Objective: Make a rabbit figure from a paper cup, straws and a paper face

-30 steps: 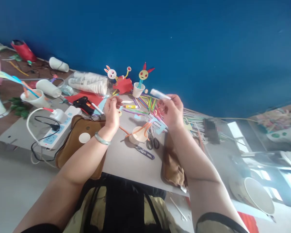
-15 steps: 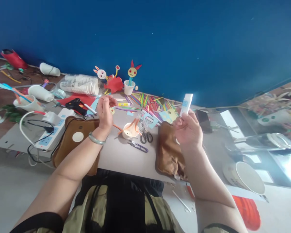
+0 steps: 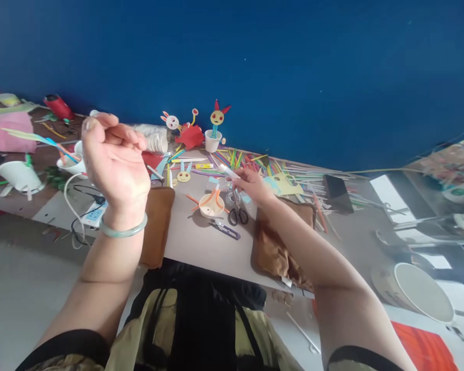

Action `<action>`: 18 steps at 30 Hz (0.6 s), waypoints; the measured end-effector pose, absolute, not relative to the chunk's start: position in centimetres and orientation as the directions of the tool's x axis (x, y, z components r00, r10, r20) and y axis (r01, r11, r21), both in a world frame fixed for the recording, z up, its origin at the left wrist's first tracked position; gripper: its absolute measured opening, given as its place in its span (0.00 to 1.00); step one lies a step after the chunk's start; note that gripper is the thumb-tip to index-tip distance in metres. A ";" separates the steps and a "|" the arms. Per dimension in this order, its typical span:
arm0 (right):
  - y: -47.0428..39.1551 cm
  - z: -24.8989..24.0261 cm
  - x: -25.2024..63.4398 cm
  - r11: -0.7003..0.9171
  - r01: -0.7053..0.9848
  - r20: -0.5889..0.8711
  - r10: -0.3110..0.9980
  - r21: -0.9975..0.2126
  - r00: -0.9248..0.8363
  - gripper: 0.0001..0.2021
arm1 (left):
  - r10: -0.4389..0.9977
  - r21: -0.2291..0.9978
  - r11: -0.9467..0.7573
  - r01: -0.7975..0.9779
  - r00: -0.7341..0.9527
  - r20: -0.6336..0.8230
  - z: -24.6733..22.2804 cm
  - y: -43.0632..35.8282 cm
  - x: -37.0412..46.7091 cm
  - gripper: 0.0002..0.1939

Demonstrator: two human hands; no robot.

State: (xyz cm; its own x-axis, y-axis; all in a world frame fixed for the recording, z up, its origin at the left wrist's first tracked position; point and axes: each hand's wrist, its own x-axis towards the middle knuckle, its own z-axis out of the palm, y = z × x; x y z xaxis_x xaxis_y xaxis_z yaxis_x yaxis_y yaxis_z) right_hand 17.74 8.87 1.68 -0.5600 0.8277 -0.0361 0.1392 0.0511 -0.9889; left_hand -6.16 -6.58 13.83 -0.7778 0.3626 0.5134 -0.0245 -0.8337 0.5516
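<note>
My left hand (image 3: 118, 162) is raised at the left, palm showing and fingers loosely bent, with nothing in it. A pale green bangle (image 3: 124, 232) circles that wrist. Reaching over the middle of the table, my right hand (image 3: 254, 186) grips a small white tube (image 3: 229, 171), which had a pale blue label when held higher. Just below are black-handled scissors (image 3: 238, 215) and thread snips (image 3: 226, 230). A paper cup (image 3: 212, 205) with orange strips stands to the left of them. Beyond it lies a yellow rabbit face with blue ears (image 3: 183, 176).
Coloured pipe cleaners (image 3: 247, 158) spread along the wall. A potted paper figure (image 3: 212, 141) stands at the back. Brown cushions (image 3: 274, 247) lie at the front edge, one partly under my right forearm. At the right are a phone (image 3: 338, 194) and a large white bowl (image 3: 425, 292).
My right hand has moved left and down toward the scissors, carrying the white tube. My left hand has moved left, closer to the camera. The view has shifted, showing the yellow rabbit face.
</note>
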 end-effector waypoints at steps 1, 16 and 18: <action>9.4 1.3 16.9 0.102 0.204 -0.043 0.797 -0.974 -0.602 0.17 | 0.351 0.555 -0.832 0.004 -0.771 0.531 13.9 -6.9 -6.5 0.14; 11.0 -2.6 7.2 0.557 0.374 -0.149 0.407 -0.742 -0.901 0.12 | 0.416 0.682 -0.459 0.569 -0.541 0.731 14.6 -10.6 -14.9 0.01; 10.9 -3.0 6.9 0.543 0.360 -0.126 0.420 -0.759 -0.899 0.13 | 0.408 0.682 -0.427 0.593 -0.547 0.731 14.7 -10.8 -16.1 0.01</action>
